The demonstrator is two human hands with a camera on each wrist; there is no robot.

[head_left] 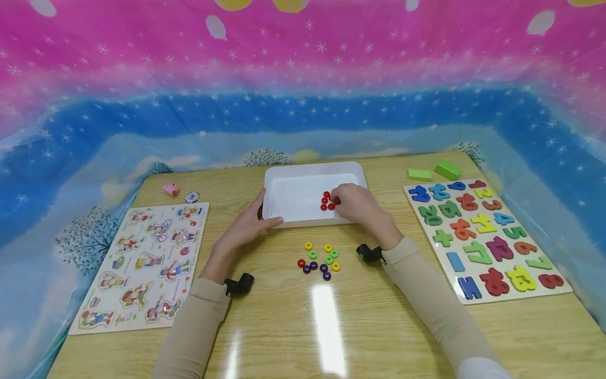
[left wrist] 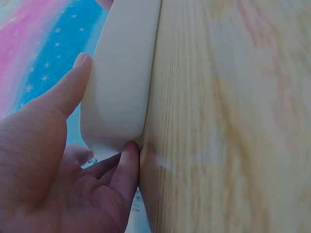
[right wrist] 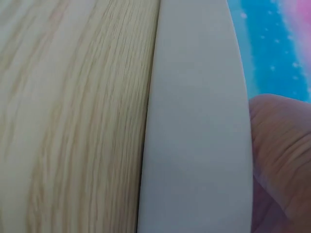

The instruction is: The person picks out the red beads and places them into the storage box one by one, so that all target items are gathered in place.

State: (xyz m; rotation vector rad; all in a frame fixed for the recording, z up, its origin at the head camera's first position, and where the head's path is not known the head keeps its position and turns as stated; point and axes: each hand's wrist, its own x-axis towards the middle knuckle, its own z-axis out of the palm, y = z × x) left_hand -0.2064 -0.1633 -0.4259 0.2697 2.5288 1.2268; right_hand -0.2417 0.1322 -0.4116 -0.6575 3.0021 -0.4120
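A white rectangular tray (head_left: pixel 303 181) stands on the table, with several red beads (head_left: pixel 324 207) lying loose in its right half. My left hand (head_left: pixel 246 223) grips the tray's near left corner. In the left wrist view its thumb (left wrist: pixel 80 73) lies at the rim and the fingers touch the end wall low down. Over the near wall reaches my right hand (head_left: pixel 355 202), bent down among the red beads. Its fingertips are hidden, so whether they pinch a bead does not show. The right wrist view has only part of that hand (right wrist: pixel 282 145) behind the tray wall.
In front of the tray lie loose yellow, green, purple and red beads (head_left: pixel 323 267). A picture puzzle board (head_left: pixel 142 263) is at left, a number puzzle board (head_left: pixel 483 237) at right. Green blocks (head_left: pixel 447 169), a pink pig figure (head_left: pixel 171 189) and a round token (head_left: pixel 192 197) sit farther back.
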